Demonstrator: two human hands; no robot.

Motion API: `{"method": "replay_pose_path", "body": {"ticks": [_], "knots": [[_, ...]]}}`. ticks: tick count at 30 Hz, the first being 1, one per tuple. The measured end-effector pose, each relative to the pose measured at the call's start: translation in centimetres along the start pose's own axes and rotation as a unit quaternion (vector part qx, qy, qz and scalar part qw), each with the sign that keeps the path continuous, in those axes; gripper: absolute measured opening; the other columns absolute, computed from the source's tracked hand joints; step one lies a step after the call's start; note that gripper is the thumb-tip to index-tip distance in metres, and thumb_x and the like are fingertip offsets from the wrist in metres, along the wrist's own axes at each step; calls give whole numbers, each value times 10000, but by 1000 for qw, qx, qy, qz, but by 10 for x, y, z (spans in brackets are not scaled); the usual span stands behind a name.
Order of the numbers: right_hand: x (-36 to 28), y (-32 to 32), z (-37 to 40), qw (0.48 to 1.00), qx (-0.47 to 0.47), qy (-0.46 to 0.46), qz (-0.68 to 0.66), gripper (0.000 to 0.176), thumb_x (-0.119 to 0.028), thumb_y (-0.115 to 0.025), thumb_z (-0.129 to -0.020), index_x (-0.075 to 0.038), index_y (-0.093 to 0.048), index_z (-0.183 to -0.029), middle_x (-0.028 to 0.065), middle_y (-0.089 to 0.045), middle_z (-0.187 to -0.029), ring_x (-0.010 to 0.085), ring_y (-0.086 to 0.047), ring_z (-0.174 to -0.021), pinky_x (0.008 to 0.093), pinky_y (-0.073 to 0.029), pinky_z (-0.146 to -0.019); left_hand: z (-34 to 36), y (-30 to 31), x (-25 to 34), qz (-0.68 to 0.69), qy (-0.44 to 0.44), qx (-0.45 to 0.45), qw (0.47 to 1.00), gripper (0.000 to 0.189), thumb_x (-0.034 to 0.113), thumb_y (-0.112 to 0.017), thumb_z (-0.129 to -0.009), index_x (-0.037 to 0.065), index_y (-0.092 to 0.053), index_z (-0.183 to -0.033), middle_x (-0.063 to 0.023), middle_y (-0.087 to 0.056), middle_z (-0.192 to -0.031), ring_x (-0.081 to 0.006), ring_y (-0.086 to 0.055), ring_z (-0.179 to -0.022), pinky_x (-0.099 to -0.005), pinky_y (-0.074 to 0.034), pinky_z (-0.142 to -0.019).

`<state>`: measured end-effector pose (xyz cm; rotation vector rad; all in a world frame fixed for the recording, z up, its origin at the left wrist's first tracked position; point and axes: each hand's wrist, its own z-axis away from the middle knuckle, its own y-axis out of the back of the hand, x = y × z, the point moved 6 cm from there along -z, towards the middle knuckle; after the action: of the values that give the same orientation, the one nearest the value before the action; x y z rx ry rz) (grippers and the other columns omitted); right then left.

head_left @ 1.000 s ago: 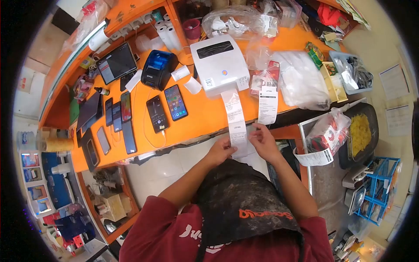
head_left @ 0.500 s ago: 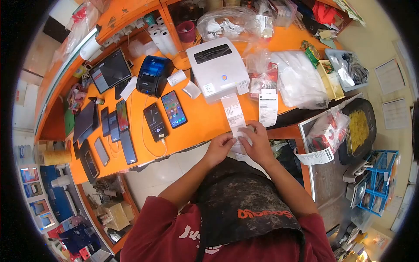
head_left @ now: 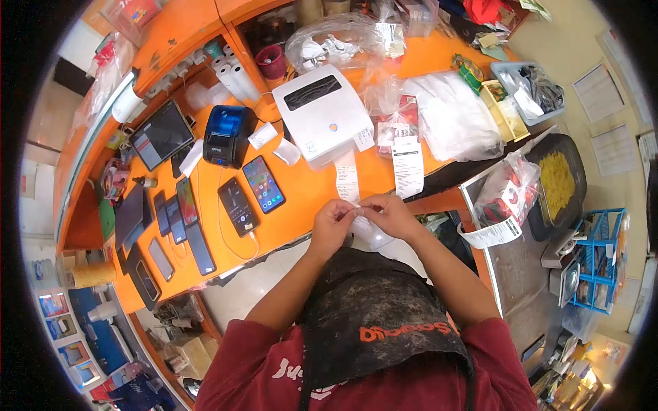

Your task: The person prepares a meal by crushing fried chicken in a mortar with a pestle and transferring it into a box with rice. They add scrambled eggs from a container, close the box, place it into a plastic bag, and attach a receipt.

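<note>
A long printed receipt (head_left: 347, 179) runs from the front of a white printer (head_left: 325, 123) toward me and over the orange counter's front edge. My left hand (head_left: 332, 225) pinches the strip near that edge with thumb and finger. Right beside it, my right hand (head_left: 388, 216) is closed on the same paper, the fingertips of both almost touching. Below them the rest of the strip hangs in front of the dark apron. A second printed slip (head_left: 408, 168) lies to the right on the counter, apart from my hands.
To the left are several phones (head_left: 264, 185), a black receipt printer (head_left: 229, 133) and a tablet (head_left: 163, 133). Clear plastic bags (head_left: 452, 113) lie to the right. Further right are a wrapped package with a paper strip (head_left: 507, 195) and a black tray of yellow food (head_left: 556, 181).
My hands have come closer together, fingertips now nearly meeting on the receipt. The right hand has shifted left and slightly down. The whole view has shifted a little.
</note>
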<state>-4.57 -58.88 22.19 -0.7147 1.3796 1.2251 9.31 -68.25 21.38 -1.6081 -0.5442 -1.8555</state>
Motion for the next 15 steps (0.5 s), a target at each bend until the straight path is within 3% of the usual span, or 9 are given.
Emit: {"method": "replay_pose_path", "body": {"ticks": [2, 5, 11, 15], "knots": [[14, -3, -1, 997, -19, -47, -62, 238, -219, -722, -980, -19, -747, -1106, 84, -735, -915, 134, -644, -809, 306, -526, -742, -1, 1, 2, -5, -6, -13, 1000, 135, 84, -737, -972, 1, -639, -1011, -33, -693, -909, -86, -634, -829, -246, -510, -745], [22, -4, -2, 994, -22, -46, -93, 237, -214, -719, -985, -14, -748, -1107, 54, -728, -927, 104, -620, -826, 282, -516, -753, -4, 6, -8, -28, 17, -47, 998, 144, 88, -702, -992, -13, -653, -1081, -68, -697, -984, -135, -659, -924, -288, -541, -836], [26, -8, -4, 988, -32, -82, -125, 249, -200, -721, -985, -9, -737, -1144, 34, -733, -954, 95, -627, -862, 270, -519, -773, -4, 9, -15, 22, 62, -66, 996, 185, 118, -699, -1003, -17, -666, -1124, -41, -690, -982, -117, -642, -905, -277, -528, -810], [18, -9, -1, 993, 26, -41, -111, 233, -188, -727, -974, -14, -724, -1128, 58, -746, -988, 127, -658, -873, 288, -538, -803, -4, 10, -12, 36, 112, -66, 991, 174, 111, -685, -1005, -22, -676, -1116, -39, -696, -997, -102, -631, -886, -258, -510, -796]]}}
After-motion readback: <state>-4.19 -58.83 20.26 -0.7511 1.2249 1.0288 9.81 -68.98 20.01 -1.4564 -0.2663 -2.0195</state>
